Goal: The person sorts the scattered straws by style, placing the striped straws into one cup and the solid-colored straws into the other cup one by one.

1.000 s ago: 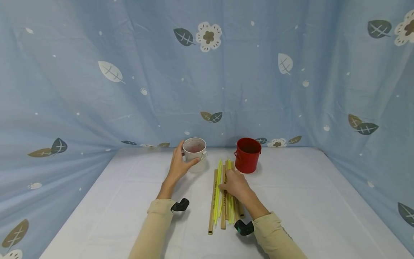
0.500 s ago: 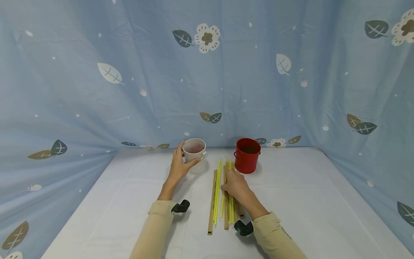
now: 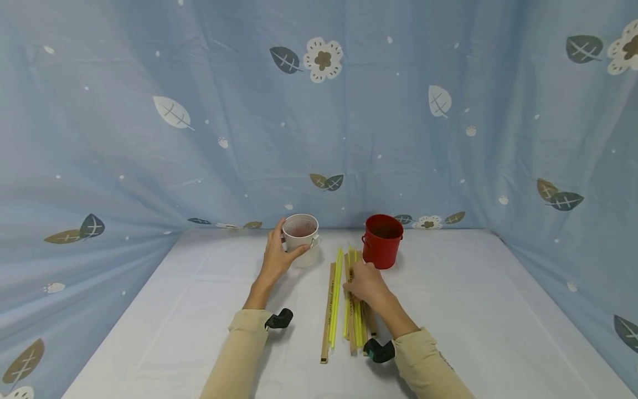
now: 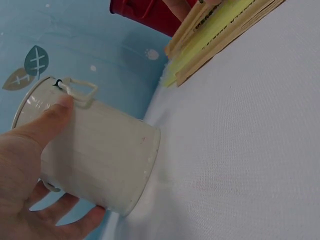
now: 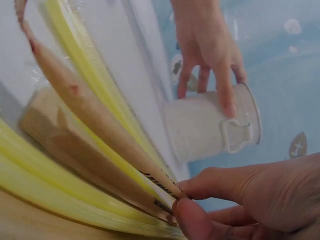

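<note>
My left hand [image 3: 279, 256] grips a small white metal bucket [image 4: 105, 150] standing on the table. Its thumb lies on the wall beside the wire handle, with the fingers round the far side. To the right, my right hand [image 3: 371, 284] reaches into a row of long thin packets lying lengthwise. Between thumb and fingertips it pinches a brown paper-wrapped stick [image 5: 102, 117] with dark printing. Yellow sticks in clear wrap [image 5: 75, 192] lie beside and under it. Left of that hand are another brown paper-wrapped stick [image 3: 327, 321] and more yellow sticks [image 3: 336, 293].
A red bucket [image 3: 382, 244] stands upright just beyond the right hand. White cloth [image 3: 209, 288] covers the table, and a blue patterned curtain [image 3: 249, 122] hangs along its back edge.
My right hand has shifted slightly right. The near ends of a brown paper-wrapped stick and a yellow stick by it have moved right, widening the gap to the left group. The left hand stays put.
</note>
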A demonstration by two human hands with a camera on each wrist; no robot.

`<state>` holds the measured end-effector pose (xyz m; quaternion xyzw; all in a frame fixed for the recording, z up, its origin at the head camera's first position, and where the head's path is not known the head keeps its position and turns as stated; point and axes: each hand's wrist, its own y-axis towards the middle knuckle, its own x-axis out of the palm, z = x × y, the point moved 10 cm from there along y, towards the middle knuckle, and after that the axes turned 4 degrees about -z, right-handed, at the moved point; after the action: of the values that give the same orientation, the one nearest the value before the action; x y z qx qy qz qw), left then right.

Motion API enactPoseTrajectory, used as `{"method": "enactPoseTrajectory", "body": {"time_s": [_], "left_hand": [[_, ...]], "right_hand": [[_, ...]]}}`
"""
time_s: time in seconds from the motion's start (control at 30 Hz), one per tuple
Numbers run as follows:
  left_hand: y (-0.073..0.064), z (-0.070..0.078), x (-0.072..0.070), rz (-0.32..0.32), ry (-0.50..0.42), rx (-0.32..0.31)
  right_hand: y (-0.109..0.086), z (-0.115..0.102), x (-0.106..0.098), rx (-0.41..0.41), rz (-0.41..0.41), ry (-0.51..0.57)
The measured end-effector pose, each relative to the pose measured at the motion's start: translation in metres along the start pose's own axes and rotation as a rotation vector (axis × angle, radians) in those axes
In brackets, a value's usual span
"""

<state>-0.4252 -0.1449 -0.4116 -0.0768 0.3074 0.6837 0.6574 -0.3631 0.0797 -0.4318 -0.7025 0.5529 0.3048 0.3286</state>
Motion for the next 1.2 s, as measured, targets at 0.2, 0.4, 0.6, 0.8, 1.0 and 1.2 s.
{"method": "enactPoseTrajectory", "body": {"time_s": [0.2,0.4,0.6,0.8,1.0,1.2], "left_hand": [[0.000,-0.001,0.000,-0.002,0.017,-0.001],[0.000,-0.003,-0.002,0.005,0.012,0.005],[-0.001,-0.005,-0.001,0.007,0.016,-0.001],[0.000,-0.001,-0.005,0.028,0.011,0.013],[-0.001,-0.004,-0.004,0.026,0.011,-0.005],[0.001,-0.006,-0.001,0.022,0.006,0.000]], "right_hand": [[0.003,-0.002,-0.009,-0.068,0.035,0.081],[0.007,-0.007,-0.023,-0.122,0.125,0.138],[0.008,-0.012,-0.033,-0.156,0.211,0.253],[0.008,-0.022,-0.039,-0.187,0.256,0.282],[0.008,-0.030,-0.047,-0.231,0.291,0.283],[0.009,-0.045,-0.066,-0.329,0.339,0.265]]}}
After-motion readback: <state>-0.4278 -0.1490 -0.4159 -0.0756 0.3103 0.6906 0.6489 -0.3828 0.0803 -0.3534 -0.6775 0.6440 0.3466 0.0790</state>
